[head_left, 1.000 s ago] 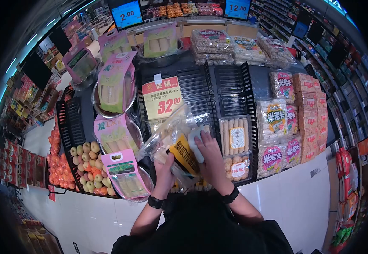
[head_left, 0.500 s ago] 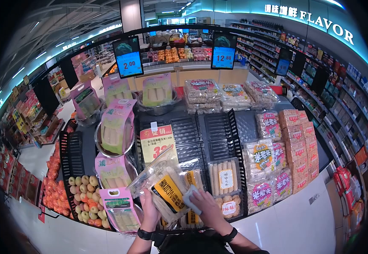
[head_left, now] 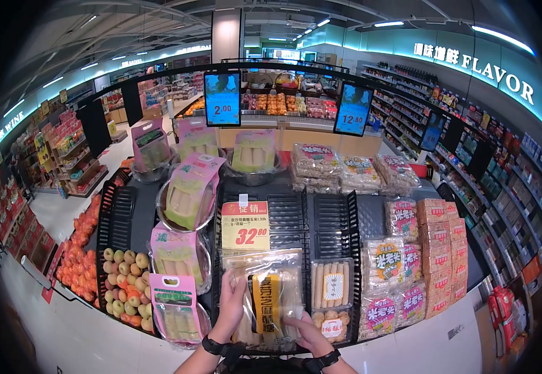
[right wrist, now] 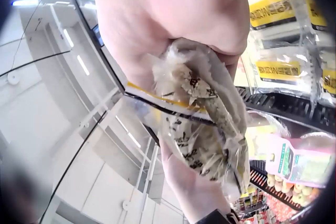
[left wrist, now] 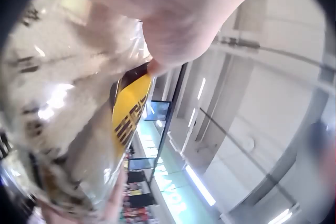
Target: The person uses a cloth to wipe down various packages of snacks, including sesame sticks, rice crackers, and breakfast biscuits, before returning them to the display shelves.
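Holding snack bag (head_left: 266,298) | between left hand (head_left: 230,308) | right hand (head_left: 308,333)

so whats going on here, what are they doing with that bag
A person stands at a supermarket display holding a clear bag of pale snack sticks with a yellow label upright in both hands. The left hand holds its left edge and the right hand pinches its lower right corner. The bag is lifted just in front of the black display rack, below the 32.80 price sign. More packaged snacks sit to the right.

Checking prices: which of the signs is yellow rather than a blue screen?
The 32.80 card, clipped to the black rack just above the held bag; the other two hang overhead.
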